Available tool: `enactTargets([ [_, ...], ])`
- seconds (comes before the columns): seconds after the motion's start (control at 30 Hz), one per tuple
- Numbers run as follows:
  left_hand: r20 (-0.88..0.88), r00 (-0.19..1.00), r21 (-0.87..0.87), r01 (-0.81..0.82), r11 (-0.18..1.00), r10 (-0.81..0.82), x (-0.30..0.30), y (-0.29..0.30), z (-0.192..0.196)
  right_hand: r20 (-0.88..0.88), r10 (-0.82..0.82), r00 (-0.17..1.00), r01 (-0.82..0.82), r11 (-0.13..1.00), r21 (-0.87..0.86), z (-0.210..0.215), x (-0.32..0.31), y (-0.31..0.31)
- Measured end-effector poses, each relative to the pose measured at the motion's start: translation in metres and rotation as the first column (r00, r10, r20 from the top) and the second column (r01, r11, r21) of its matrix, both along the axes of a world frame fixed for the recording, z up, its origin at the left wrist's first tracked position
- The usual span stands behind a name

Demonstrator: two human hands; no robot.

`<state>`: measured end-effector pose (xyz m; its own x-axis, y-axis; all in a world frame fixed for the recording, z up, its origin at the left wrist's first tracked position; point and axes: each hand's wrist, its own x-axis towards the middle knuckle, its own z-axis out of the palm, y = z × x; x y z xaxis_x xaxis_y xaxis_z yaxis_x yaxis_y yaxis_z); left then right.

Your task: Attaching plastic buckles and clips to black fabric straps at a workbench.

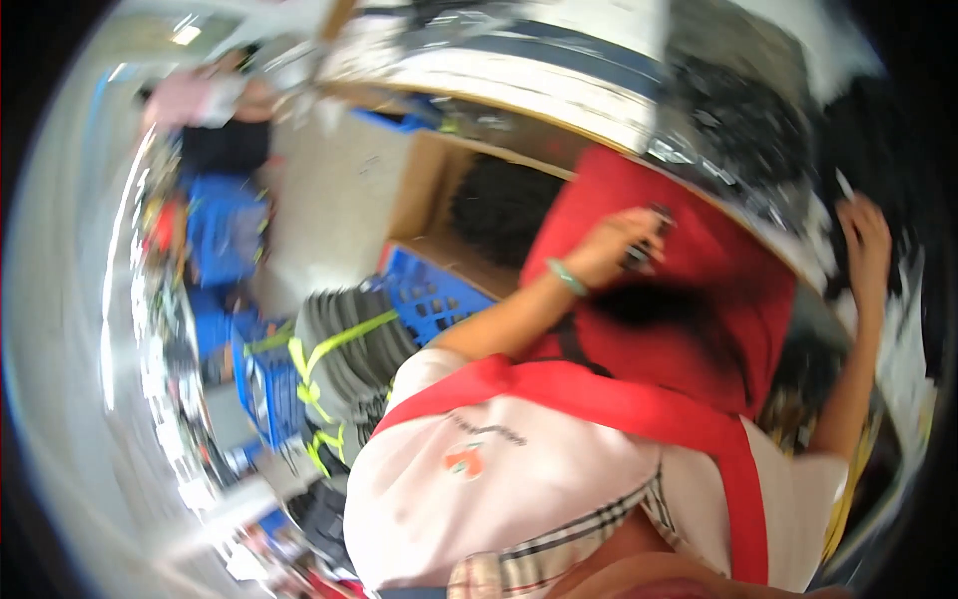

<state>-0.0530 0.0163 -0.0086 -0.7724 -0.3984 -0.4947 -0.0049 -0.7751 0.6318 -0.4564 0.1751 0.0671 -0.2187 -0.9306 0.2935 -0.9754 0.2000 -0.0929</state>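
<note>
Red cloth (733, 235) spreads below my chest, an apron by its look, held up by broad straps (619, 394) — likely worn so that my pale shirt (429, 519) keeps clean. Over it, in the middle, my left hand (621, 243) has its fingers curled around a small dark object (637, 256), clamped near the palm; blur hides what kind it is. I seem to hold it clear of the cloth, where I can see it. My right hand (866, 235) reaches far out to the right, its fingertips at a heap of black material (873, 135); whether they pinch any of it I cannot tell.

Beyond the apron, a clear plastic bag (733, 125) of dark goods lies on the far side, next to pale layered stacks (559, 85), probably set there to be within arm's reach. To the left, a cardboard box (414, 195) holds a black pile (504, 210), its walls keeping it from spilling. Nearer stands a blue basket (434, 299), and beside it a grey stack (344, 329) — bound with yellow-green ties (344, 344), presumably so that the layers stay together.
</note>
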Motion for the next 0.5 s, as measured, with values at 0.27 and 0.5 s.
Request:
enactTargets([
  [0.27, -0.155, 0.985, 0.072, -0.072, 0.995, 0.082, 0.003, 0.006, -0.024, 0.002, -0.012, 1.000, 0.011, 0.962, 0.273, -0.013, -0.022, 0.022],
  [0.5, -0.038, 0.998, -0.014, -0.047, 0.999, 0.046, -0.001, 0.009, -0.025, 0.356, -0.020, 0.934, 0.051, 0.996, -0.078, -0.007, -0.059, -0.005],
])
